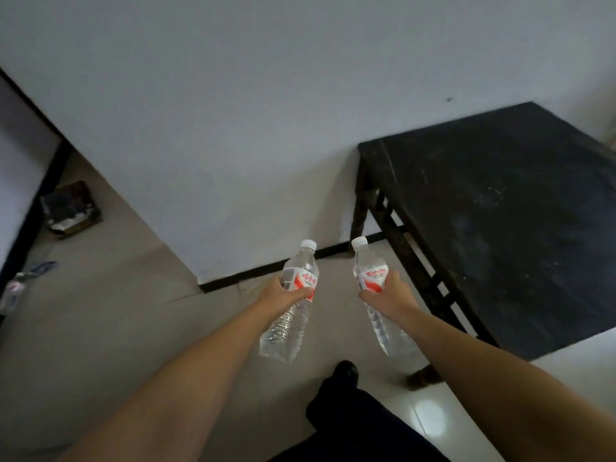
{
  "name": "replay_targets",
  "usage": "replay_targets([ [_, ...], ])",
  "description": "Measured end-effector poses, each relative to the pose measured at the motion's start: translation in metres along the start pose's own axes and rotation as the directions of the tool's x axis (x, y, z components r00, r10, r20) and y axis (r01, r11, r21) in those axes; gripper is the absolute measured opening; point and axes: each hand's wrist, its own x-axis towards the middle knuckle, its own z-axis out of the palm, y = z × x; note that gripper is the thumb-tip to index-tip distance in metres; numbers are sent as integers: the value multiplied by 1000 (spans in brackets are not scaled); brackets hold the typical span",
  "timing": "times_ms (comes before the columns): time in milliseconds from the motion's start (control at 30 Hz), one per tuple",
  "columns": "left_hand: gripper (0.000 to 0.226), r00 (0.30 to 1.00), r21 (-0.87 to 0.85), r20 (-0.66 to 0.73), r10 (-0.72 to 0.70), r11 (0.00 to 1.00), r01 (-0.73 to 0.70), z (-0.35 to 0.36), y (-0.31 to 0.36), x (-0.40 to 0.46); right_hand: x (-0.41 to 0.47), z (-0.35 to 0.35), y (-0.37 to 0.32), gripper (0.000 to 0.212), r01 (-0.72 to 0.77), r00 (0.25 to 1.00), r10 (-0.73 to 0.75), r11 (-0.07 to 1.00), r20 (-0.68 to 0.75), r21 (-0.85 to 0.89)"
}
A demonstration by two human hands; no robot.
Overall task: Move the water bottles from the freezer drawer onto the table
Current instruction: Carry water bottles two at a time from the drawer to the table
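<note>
Now each hand grips a clear water bottle around its red-and-white label: the left hand (289, 295) holds the left bottle (293, 305), the right hand (388, 296) the right bottle (373, 278). Both are upright, white caps up, above the tiled floor (133, 295), just left of the black table (500, 211).

White wall (233, 111) with black baseboard (266, 266). Pale tiled floor (140, 295). Brown box of clutter (71, 210) on floor near left wall. Black shoe (346, 371), dark trouser leg (360, 425) at bottom.
</note>
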Motion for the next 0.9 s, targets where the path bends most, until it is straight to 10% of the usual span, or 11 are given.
replay_targets([
  [533, 62, 955, 210, 278, 102, 964, -164, 47, 209, 228, 193, -99, -89, 68, -189, 970, 204, 975, -132, 119],
  [900, 73, 833, 384, 522, 183, 822, -421, 100, 375, 373, 302, -161, -135, 64, -228, 822, 417, 864, -387, 448],
])
